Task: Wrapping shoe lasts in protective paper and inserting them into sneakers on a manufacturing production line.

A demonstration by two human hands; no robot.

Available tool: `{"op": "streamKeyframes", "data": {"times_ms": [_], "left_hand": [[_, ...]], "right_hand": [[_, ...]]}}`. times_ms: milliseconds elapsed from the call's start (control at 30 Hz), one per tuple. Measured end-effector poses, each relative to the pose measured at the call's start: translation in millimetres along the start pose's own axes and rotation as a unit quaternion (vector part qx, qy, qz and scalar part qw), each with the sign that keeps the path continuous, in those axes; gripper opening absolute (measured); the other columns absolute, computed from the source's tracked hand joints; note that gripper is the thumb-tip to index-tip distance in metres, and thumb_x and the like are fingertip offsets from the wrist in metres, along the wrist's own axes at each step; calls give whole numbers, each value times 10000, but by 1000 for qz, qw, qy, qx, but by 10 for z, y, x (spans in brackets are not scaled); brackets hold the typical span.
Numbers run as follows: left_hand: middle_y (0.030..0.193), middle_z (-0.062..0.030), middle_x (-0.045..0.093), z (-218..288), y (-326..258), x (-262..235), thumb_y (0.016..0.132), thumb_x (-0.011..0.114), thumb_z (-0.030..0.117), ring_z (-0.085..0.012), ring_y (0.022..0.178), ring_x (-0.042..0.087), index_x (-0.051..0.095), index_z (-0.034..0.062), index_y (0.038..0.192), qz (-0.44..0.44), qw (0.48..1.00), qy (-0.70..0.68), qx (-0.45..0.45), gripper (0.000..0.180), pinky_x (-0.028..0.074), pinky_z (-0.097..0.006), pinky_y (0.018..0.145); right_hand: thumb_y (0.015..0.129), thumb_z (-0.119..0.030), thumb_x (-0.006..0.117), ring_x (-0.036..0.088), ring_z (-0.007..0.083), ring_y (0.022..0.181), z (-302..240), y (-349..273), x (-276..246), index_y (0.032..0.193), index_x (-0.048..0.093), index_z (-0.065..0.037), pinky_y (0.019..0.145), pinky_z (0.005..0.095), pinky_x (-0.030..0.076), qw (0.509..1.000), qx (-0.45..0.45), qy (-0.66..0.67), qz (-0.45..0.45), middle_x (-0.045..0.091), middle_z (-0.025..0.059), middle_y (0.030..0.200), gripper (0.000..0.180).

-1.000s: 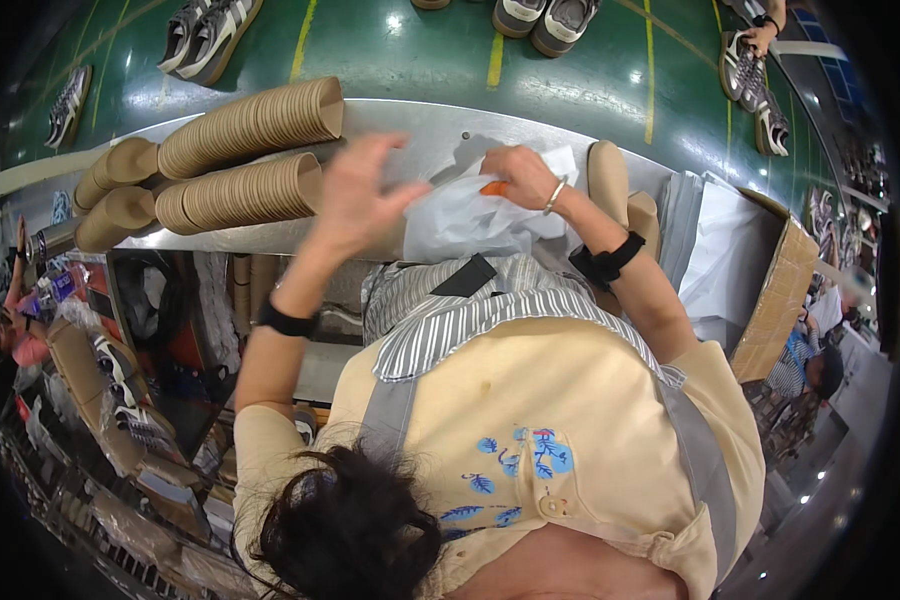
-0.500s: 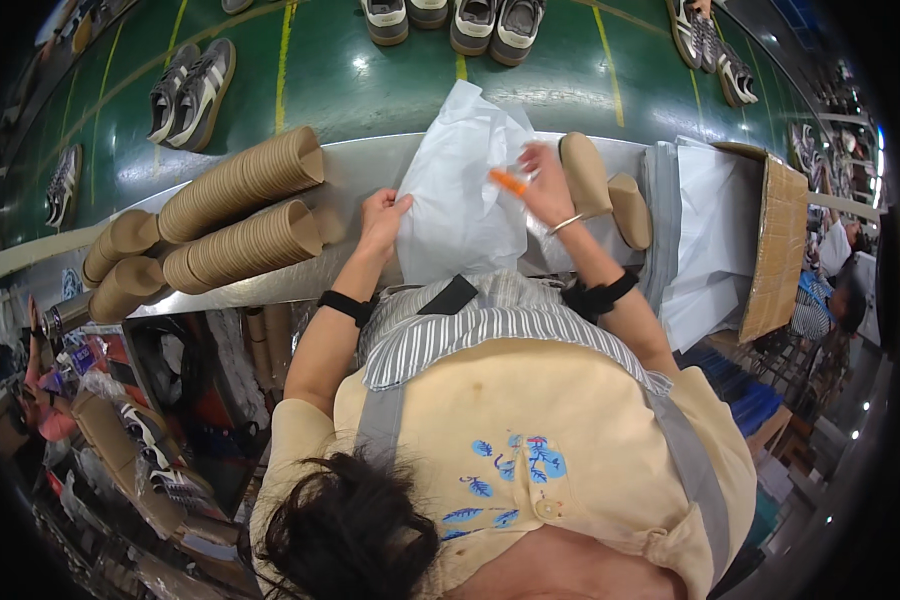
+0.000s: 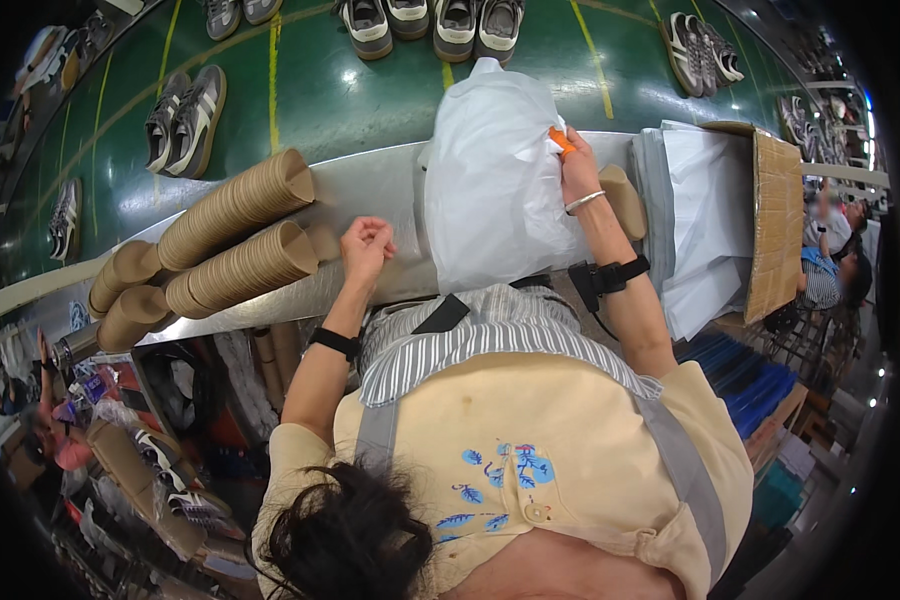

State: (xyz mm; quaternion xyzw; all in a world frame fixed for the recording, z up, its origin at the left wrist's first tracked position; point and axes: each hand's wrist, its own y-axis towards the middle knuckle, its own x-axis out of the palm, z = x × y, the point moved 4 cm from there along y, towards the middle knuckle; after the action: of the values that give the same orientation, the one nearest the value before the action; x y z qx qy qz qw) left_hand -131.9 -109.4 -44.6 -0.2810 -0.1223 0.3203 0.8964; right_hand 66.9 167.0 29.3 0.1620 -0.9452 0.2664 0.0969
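Right hand [image 3: 578, 170]: closed on the right border of a white sheet [image 3: 495, 180], fingers partly hidden behind it. An orange piece [image 3: 562, 141] shows at the fingertips, against the sheet; cannot tell whether it is worn or held. Metal bracelet [image 3: 583, 202] at this wrist.

Left hand [image 3: 367, 245]: over the middle of the table [image 3: 385, 190], near the sheet's left border but apart from it. Fingers loosely curled; cannot tell whether they are fully closed.

White sheet: thin, translucent, bulging and creased. Spans the table from near edge to far edge; its upper part projects past the far edge, seen against a green surface [image 3: 330, 110]. Cannot tell how much of it rests on the table.

Table, left end: 2 rows of nested brown forms, set side by side and slanting toward the far edge. Far row [image 3: 235, 210]; near row [image 3: 242, 270].

Table, right part: 1 brown form [image 3: 622, 200] just beside the right wrist, partly covered by it. Further right, a stack of white and grey sheets [image 3: 710, 225], its lower corner hanging past the near edge, with a cardboard panel [image 3: 776, 230] upright along its right side.

Green surface, beyond the far edge: 4 grey-and-white shoes [image 3: 455, 25] in a row opposite the white sheet; 1 similar pair [image 3: 198, 122] opposite the brown rows.

Black bands: 1 on the left forearm [image 3: 333, 343], 1 on the right [image 3: 625, 273].
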Motion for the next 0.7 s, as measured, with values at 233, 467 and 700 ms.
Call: {"op": "streamKeyframes", "data": {"times_ms": [233,467,700], "left_hand": [[995,-54,629,1019,-147,439,870,585,119,-170,925,589,560,15,1099,52,932,164,318,253,464,-301,821],[1384,-139,423,529,775,877,864,544,252,-271,1327,326,473,84,1317,-135,882,309,330,489,257,-436,1082],[1452,-23,353,94,-187,1017,762,604,318,-291,1383,212,520,204,1286,-295,569,578,506,542,152,-511,1128]], "right_hand": [[909,-62,550,533,39,774,-179,-169,374,1113,593,-17,688,182,441,990,-100,-75,-60,616,-8,936,213],[920,-85,544,581,74,722,-742,-215,720,1039,637,6,641,210,485,991,-95,40,-80,641,13,867,176],[875,2,538,534,78,667,-1946,149,368,1012,655,39,596,226,448,903,-415,-45,103,624,1,824,184]]}}
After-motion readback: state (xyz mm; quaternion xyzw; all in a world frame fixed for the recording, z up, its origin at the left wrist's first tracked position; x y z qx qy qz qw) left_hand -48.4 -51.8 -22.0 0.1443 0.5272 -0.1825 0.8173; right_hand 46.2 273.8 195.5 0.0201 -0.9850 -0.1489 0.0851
